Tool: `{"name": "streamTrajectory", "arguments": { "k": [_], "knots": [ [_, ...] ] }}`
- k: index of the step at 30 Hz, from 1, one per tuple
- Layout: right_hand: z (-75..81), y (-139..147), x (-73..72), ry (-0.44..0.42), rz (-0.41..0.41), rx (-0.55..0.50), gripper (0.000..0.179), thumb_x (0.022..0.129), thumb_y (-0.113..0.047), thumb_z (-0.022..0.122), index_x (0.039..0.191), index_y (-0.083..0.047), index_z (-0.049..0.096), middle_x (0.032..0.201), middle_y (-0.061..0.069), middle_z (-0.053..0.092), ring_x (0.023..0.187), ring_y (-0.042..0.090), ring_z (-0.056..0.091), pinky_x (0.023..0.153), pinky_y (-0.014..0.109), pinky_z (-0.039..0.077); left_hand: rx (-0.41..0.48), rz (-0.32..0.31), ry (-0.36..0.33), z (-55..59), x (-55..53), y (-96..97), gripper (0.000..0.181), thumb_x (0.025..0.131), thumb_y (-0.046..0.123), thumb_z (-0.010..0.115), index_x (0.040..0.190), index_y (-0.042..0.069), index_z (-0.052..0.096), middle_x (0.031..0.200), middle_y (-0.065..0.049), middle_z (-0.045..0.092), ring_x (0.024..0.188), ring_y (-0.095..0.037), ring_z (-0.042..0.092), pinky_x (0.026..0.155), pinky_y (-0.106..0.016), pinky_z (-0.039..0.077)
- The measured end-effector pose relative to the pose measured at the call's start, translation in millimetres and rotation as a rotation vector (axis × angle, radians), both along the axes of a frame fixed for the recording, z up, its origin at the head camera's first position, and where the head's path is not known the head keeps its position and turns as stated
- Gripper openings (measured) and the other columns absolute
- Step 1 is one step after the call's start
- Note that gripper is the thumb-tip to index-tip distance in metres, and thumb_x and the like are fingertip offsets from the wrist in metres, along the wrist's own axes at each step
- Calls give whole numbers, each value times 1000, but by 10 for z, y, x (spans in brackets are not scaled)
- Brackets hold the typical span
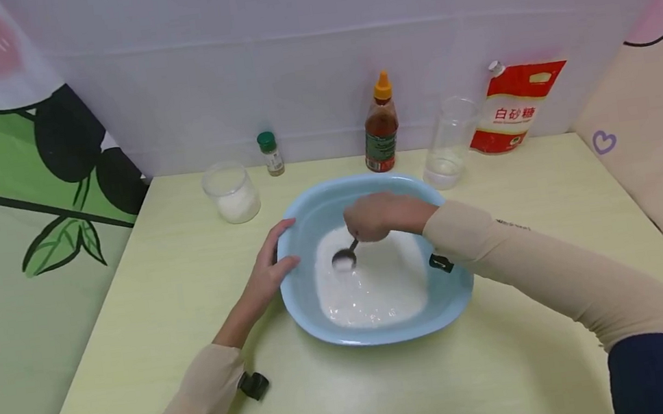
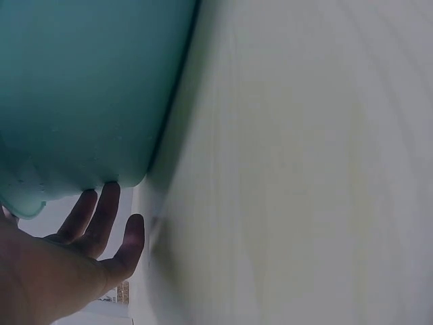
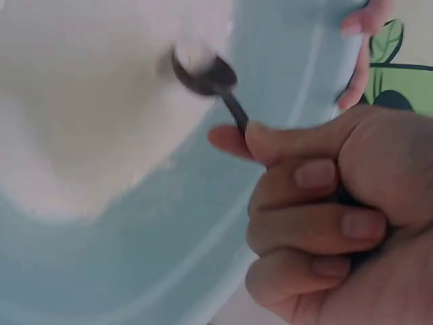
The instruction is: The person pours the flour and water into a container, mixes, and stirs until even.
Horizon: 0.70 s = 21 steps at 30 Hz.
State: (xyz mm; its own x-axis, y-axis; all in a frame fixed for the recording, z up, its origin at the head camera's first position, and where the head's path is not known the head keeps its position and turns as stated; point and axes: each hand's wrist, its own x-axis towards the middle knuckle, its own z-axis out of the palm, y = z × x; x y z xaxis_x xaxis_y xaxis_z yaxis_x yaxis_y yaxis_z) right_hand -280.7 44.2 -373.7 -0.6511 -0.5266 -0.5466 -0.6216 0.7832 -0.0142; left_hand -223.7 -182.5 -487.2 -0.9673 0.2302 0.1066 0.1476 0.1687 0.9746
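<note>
A light blue plastic basin (image 1: 384,335) holds a pool of white liquid (image 1: 374,298). My right hand (image 1: 377,216) is above the basin, fingers curled round the handle of a dark spoon (image 1: 344,259). Some white stuff lies in the spoon's bowl, which hangs close over the liquid; the handle's end is hidden in the fist (image 3: 318,223). At the basin's left side, my left hand (image 1: 265,270) holds the rim, thumb and forefinger reaching over it. The left wrist view shows other fingertips (image 2: 108,196) against the outer wall (image 2: 88,88).
Along the back stand a glass jar of white grains (image 1: 233,195), a small green-capped bottle (image 1: 271,153), a sauce bottle with an orange tip (image 1: 380,128), a clear glass (image 1: 445,151) with a little liquid, and a red-and-white pouch (image 1: 512,109). A curtain wall (image 1: 302,65) rises behind the table (image 1: 150,298).
</note>
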Motion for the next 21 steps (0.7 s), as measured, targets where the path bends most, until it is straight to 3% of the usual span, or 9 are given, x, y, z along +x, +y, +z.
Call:
{"name": "streamTrajectory", "arguments": {
  "k": [5,10,13,15,17,21],
  "knots": [
    [25,109,-97,218,-67,49,8,95,-13,56,91,-12,62,79,1,55,71,18,48,58,32,41,-6,-10,0,-9,2,1,67,86,-1,51,150,7,34,160,-20,26,131,-38,40,104,-53,40],
    [49,180,-26,402,0,100,20,92,-10,59,72,-11,58,64,0,47,60,18,44,51,32,35,1,-5,-4,-1,4,-9,68,86,0,52,150,8,35,160,-19,27,131,-37,40,104,-54,39],
    [77,196,87,420,51,171,33,91,-8,56,60,-13,47,56,-2,39,53,15,39,48,28,32,-5,-7,-9,6,7,-8,68,86,1,52,151,8,34,160,-19,26,131,-38,40,104,-53,40],
    [107,203,161,368,87,179,35,90,-6,54,58,-13,44,56,-3,36,52,14,37,48,27,30,-6,-8,-12,8,7,-7,68,86,1,52,151,8,34,161,-19,26,131,-38,40,103,-53,41],
    [130,172,201,242,105,234,32,89,-5,58,61,-13,47,60,-3,38,55,14,37,51,27,33,-7,-6,-15,12,9,-4,68,86,1,52,151,9,34,160,-18,26,131,-38,40,103,-53,41],
    [76,78,152,-149,141,228,14,92,-10,65,78,-11,69,67,-4,48,61,12,38,57,27,33,-6,-3,-17,16,11,0,68,85,2,53,151,9,35,160,-19,27,131,-38,40,103,-53,41]
  ]
}}
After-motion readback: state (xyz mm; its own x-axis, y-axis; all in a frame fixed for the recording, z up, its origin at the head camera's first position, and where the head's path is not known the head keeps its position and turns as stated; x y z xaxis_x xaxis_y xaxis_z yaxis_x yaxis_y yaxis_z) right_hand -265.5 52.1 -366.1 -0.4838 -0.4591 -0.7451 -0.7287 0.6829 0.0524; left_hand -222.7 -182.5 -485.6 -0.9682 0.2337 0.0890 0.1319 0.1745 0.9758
